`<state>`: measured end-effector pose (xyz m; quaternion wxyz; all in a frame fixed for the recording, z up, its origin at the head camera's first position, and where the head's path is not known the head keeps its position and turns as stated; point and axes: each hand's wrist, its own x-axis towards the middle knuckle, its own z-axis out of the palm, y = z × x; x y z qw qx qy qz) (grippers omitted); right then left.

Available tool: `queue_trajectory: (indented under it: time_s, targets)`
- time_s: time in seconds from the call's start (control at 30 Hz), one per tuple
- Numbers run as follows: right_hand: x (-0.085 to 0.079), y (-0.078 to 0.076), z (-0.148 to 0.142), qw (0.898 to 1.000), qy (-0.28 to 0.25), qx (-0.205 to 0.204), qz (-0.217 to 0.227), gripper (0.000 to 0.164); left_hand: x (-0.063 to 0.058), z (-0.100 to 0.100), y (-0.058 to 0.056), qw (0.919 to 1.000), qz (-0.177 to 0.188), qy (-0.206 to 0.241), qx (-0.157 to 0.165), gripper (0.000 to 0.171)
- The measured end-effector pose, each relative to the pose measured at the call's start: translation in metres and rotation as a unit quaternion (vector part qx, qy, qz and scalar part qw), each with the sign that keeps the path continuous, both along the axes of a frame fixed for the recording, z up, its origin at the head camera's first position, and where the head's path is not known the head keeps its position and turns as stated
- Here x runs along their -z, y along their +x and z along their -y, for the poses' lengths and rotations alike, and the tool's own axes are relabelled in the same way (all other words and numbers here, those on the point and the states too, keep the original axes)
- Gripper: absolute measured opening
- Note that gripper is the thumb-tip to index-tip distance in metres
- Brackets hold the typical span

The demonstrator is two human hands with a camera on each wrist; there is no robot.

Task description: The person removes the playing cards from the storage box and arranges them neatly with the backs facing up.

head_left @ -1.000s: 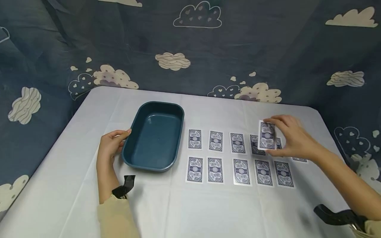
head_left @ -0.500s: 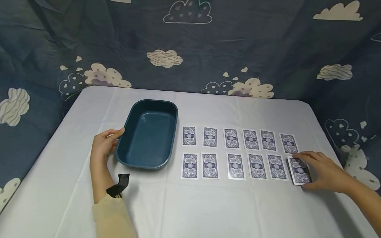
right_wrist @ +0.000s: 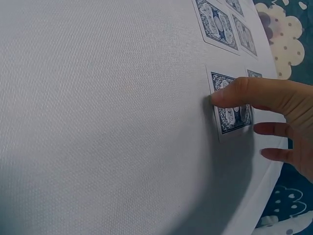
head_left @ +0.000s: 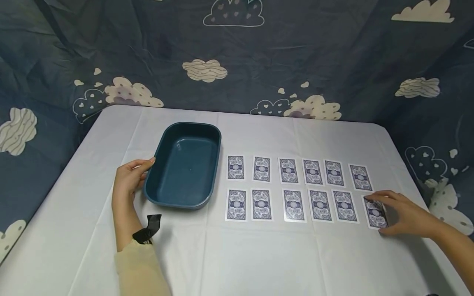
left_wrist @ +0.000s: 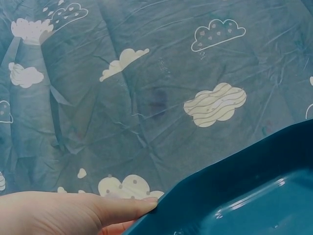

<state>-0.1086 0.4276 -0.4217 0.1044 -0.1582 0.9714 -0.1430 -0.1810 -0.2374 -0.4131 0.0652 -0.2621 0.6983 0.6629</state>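
Note:
My left hand [head_left: 127, 181] pinches the left rim of a deep teal plastic tray [head_left: 185, 170], thumb on top and fingers below the edge. In the left wrist view the thumb [left_wrist: 124, 209] lies against the tray's rim [left_wrist: 181, 188]. At the right end of the near row, my right hand [head_left: 411, 216] holds a playing card [head_left: 375, 214] face down at the tablecloth, thumb at its near edge and fingers at its far edge. In the right wrist view the thumb [right_wrist: 244, 93] crosses part of this card [right_wrist: 227, 117]. Whether it lies fully flat, I cannot tell.
Several face-down playing cards lie in two rows, a far row [head_left: 312, 172] and a near row [head_left: 294, 205], right of the tray. A white cloth [head_left: 259, 259] covers the table. Behind it hangs a dark curtain [head_left: 314, 49] with cloud prints.
My right hand has carried the card from above the far row to the right end of the near row, lowering it and shifting it slightly right at the last. The left hand stays on the tray.

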Motion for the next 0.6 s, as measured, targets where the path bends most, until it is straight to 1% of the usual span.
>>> queue_trajectory:
  time_s: [0.1,0.2,0.3,0.37,0.43,0.5,0.53,0.6]
  targets:
    - [0.001,0.001,-0.002,1.000,-0.019,-0.003,0.002,0.089,0.001,0.000,0.000,1.0000,0.000,0.003,0.001,0.016]
    - [0.002,0.001,-0.003,0.999,-0.038,-0.009,-0.009,0.087,0.002,-0.001,0.000,1.0000,-0.002,-0.009,-0.001,0.018]
    - [0.002,0.001,0.001,0.998,-0.045,0.000,-0.033,0.081,0.003,-0.003,0.000,0.9991,-0.010,-0.042,-0.003,0.020]
    - [0.000,-0.002,0.006,0.997,-0.048,0.012,-0.051,0.075,0.003,-0.004,0.001,0.9965,-0.012,-0.083,0.005,0.026]
    - [-0.004,-0.006,0.016,0.995,-0.046,0.023,-0.080,0.068,0.002,-0.004,0.004,0.9909,-0.018,-0.133,0.011,0.035]
    - [-0.009,-0.012,0.029,0.993,-0.050,0.029,-0.105,0.061,-0.002,-0.005,0.007,0.9816,-0.023,-0.189,0.019,0.048]
    - [-0.012,-0.015,0.037,0.991,-0.058,0.031,-0.116,0.058,-0.006,-0.007,0.010,0.9755,-0.028,-0.217,0.023,0.053]
    - [-0.017,-0.021,0.055,0.987,-0.071,0.035,-0.137,0.051,-0.014,-0.013,0.012,0.9594,-0.048,-0.277,0.017,0.059]
